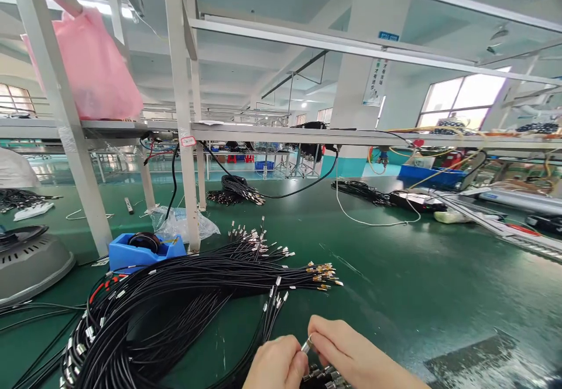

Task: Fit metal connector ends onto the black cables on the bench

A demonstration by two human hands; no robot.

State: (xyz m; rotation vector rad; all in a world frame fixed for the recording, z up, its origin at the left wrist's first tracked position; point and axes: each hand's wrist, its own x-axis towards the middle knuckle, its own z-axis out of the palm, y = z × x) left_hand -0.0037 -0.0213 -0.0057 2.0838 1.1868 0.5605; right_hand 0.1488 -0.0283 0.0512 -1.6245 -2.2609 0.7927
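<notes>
Both my hands meet at the bottom middle of the head view. My left hand (276,365) and my right hand (346,354) pinch a small silver cable connector (307,344) between their fingertips. Below them lies a cluster of more silver connector ends (325,376). A large bundle of black cables (175,295) spreads over the green table (417,283) to my left. Its gold-tipped ends (322,275) fan out just beyond my hands, and silver-tipped ends (254,240) lie farther back.
A blue tape dispenser (140,248) and a crumpled clear bag (175,222) stand by a white frame post (187,143). A grey round device (30,260) sits at the left. More black cable coils (237,189) and a blue bin (430,175) lie farther back. A pink bag (88,67) hangs above left.
</notes>
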